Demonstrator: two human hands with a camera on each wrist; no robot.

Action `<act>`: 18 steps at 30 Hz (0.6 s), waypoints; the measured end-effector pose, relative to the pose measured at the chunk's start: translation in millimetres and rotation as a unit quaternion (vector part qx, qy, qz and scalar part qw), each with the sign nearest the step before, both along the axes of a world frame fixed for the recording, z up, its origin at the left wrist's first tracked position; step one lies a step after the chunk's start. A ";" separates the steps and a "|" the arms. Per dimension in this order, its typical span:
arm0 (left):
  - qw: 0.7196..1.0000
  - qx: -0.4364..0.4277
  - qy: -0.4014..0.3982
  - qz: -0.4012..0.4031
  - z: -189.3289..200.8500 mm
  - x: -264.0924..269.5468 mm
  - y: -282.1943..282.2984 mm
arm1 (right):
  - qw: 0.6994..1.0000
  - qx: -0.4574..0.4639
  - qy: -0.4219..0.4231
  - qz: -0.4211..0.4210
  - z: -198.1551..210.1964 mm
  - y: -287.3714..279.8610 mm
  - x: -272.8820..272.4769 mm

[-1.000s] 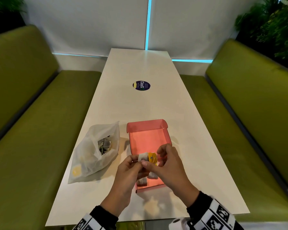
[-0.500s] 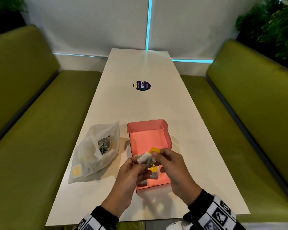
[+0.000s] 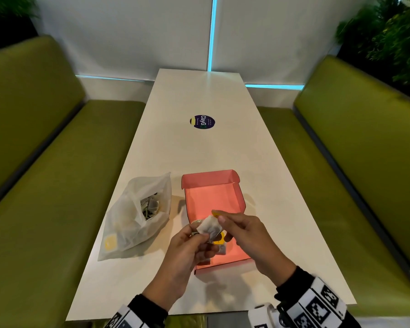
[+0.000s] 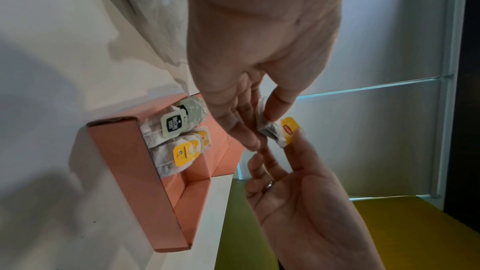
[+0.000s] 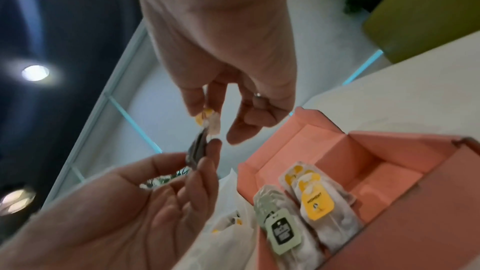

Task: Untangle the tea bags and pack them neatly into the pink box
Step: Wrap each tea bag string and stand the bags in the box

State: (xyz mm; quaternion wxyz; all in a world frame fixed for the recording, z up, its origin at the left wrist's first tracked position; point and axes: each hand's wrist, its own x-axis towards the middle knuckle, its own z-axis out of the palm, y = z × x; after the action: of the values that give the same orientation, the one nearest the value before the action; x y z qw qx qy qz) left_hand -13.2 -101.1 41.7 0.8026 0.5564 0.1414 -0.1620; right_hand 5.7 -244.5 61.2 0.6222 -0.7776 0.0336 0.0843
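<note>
1. Two hands meet above the near end of an open pink box (image 3: 212,185) on a long white table (image 3: 199,95), sharing one tea bag (image 3: 210,227) between them.
2. The left hand (image 3: 187,247) pinches the lower edge of the tea bag between thumb and fingertips; its other fingers curl loosely beneath.
3. The right hand (image 3: 244,233) pinches the bag's top corner, together with a yellow paper tag (image 4: 289,128), between thumb and forefinger. Its remaining fingers hang relaxed and hold nothing. A ring (image 5: 257,94) shows on one of them.
4. Directly below the hands, several tea bags already lie side by side in the near end of the box: one carries a pale green tag with a dark label (image 5: 283,231), and beside it one shows a yellow tag (image 5: 315,202). The far part of the box, beyond the hands, shows bare pink floor.
5. To the left of the left hand, just beside the box, a translucent plastic bag (image 3: 137,214) lies on the table with its mouth open. More tea bags sit jumbled inside it.
6. Well beyond both hands, a round dark sticker (image 3: 202,121) marks the middle of the table. Green benches (image 3: 57,174) flank both long sides.
</note>
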 end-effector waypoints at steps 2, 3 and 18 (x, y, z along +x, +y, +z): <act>1.000 0.005 -0.001 -0.003 1.0 -0.2 -0.3 | 0.999 0.016 0.035 0.009 2.0 -2.1 2.0; 1.000 0.006 -0.002 -0.004 2.0 -0.3 -0.6 | 0.998 0.033 0.049 0.005 3.5 -2.7 3.0; 0.999 0.041 -0.012 -0.025 8.1 -1.0 -1.2 | 0.998 0.018 -0.017 -0.058 0.2 0.9 6.6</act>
State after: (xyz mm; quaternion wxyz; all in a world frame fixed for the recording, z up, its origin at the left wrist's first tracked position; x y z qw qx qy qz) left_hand -14.2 -102.3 49.8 0.7763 0.5944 0.1243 -0.1688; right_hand 12.3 -243.7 61.3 0.6405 -0.7643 0.0664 0.0349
